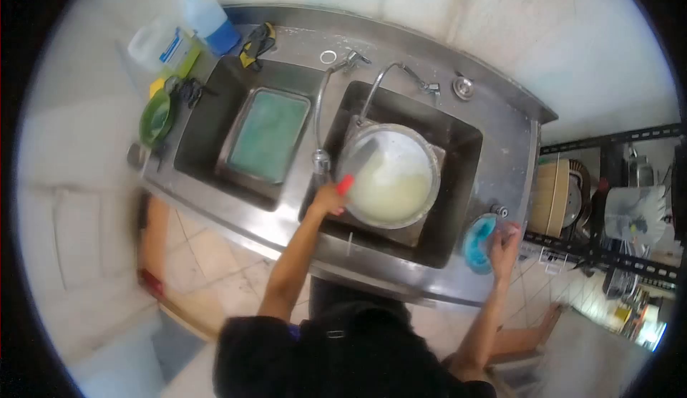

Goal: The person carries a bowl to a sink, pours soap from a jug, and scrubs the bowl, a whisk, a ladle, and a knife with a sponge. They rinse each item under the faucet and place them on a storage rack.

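My left hand (329, 201) is closed around the red handle of a spatula (365, 158) with a broad greyish blade, blurred at its edges. The blade lies over the left side of a large round metal pot (434, 190), which holds cloudy whitish-yellow liquid with pale foam. This pot stands in the right-hand sink basin (461, 176). Over at the right end of the counter, my right hand (504, 244) is closed at the rim of a bowl (474, 248) with bright blue contents. Something pale pinkish shows at its fingers, too blurred to name.
In the left basin (197, 140) sits a rectangular tray (268, 137) of greenish liquid. Hose faucets (320, 158) arch over the basins. Jugs (211, 29), a green basket (156, 117) and gloves (257, 44) crowd the left end. A black shelf rack (608, 251) stands at right.
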Demonstrator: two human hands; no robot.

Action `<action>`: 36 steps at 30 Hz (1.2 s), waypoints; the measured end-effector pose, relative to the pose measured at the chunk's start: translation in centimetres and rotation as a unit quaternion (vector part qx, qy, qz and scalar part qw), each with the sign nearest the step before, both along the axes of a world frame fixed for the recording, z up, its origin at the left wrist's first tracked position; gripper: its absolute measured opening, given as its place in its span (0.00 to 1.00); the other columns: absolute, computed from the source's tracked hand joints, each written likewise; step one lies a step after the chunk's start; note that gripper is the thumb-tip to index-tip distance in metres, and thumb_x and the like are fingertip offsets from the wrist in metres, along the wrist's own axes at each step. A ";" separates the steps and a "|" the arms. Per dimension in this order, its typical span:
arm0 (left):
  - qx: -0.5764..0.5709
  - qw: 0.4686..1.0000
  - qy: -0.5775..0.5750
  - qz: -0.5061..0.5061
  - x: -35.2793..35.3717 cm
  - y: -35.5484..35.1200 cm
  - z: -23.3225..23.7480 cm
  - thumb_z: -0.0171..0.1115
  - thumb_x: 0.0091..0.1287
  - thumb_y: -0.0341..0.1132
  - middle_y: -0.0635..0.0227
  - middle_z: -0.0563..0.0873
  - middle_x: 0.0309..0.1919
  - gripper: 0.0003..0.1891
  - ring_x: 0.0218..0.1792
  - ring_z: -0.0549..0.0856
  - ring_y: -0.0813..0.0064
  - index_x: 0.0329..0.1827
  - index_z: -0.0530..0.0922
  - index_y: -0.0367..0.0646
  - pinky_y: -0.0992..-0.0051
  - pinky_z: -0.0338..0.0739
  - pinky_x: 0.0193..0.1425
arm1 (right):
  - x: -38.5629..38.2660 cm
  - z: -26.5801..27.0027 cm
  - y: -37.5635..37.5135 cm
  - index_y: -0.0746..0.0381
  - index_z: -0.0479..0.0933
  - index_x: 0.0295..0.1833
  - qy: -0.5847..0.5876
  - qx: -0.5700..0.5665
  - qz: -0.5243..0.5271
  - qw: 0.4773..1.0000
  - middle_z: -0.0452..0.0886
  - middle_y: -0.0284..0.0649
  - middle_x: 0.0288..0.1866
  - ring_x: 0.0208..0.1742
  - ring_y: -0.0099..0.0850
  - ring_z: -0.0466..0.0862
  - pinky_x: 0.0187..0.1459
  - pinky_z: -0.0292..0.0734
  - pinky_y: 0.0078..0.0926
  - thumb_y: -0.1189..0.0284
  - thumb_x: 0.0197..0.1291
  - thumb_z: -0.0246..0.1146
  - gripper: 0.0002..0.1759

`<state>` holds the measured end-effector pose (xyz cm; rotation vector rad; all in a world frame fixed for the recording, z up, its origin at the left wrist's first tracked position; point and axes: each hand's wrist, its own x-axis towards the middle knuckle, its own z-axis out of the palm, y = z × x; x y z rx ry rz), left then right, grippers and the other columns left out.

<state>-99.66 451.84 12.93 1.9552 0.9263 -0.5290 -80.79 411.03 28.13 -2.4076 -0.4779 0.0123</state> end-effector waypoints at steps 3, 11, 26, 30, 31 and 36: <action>-0.200 0.972 -0.097 0.068 -1.2 -0.6 4.5 0.61 0.62 0.44 0.68 0.80 0.21 0.16 0.18 0.79 0.78 0.43 0.77 0.39 0.76 0.76 0.20 | -4.7 -1.3 10.8 0.64 0.72 0.49 0.056 0.154 0.060 0.985 0.76 0.43 0.38 0.42 0.35 0.78 0.44 0.74 0.28 0.81 0.57 0.58 0.13; 0.010 0.950 -0.312 -0.013 -3.3 -0.3 9.5 0.61 0.62 0.42 0.53 0.83 0.28 0.17 0.26 0.83 0.62 0.47 0.78 0.38 0.67 0.77 0.35 | -10.9 -6.3 28.4 0.61 0.82 0.42 0.020 0.201 0.258 0.945 0.81 0.47 0.48 0.53 0.43 0.79 0.54 0.75 0.32 0.89 0.42 0.56 0.21; -0.095 0.962 -0.253 0.033 -3.0 1.0 11.7 0.65 0.60 0.39 0.54 0.83 0.27 0.16 0.28 0.83 0.62 0.48 0.79 0.41 0.69 0.75 0.35 | -7.7 -8.0 28.3 0.63 0.81 0.41 0.032 0.130 0.221 0.966 0.82 0.48 0.45 0.47 0.43 0.82 0.53 0.75 0.34 0.87 0.45 0.51 0.19; -0.108 0.957 -0.271 -0.011 -3.9 -0.1 10.8 0.65 0.60 0.39 0.53 0.82 0.27 0.17 0.28 0.82 0.59 0.48 0.78 0.41 0.68 0.75 0.34 | -1.1 -9.9 26.9 0.64 0.81 0.42 0.001 0.109 0.137 0.985 0.82 0.49 0.44 0.48 0.43 0.81 0.54 0.74 0.35 0.88 0.45 0.50 0.20; -0.109 0.957 -0.267 -0.016 -4.3 -0.2 10.8 0.65 0.60 0.39 0.53 0.82 0.27 0.17 0.28 0.82 0.59 0.48 0.78 0.41 0.68 0.75 0.34 | -0.1 -9.5 26.8 0.63 0.81 0.43 0.046 0.113 0.078 0.990 0.82 0.48 0.44 0.49 0.42 0.81 0.55 0.73 0.37 0.90 0.44 0.49 0.23; -0.084 0.972 -0.222 0.001 -4.0 0.0 11.2 0.65 0.59 0.41 0.49 0.83 0.32 0.20 0.33 0.83 0.52 0.51 0.77 0.40 0.66 0.76 0.38 | -4.5 -10.7 27.2 0.64 0.81 0.42 -0.046 0.128 0.233 0.963 0.82 0.49 0.44 0.47 0.46 0.81 0.51 0.76 0.34 0.88 0.46 0.48 0.21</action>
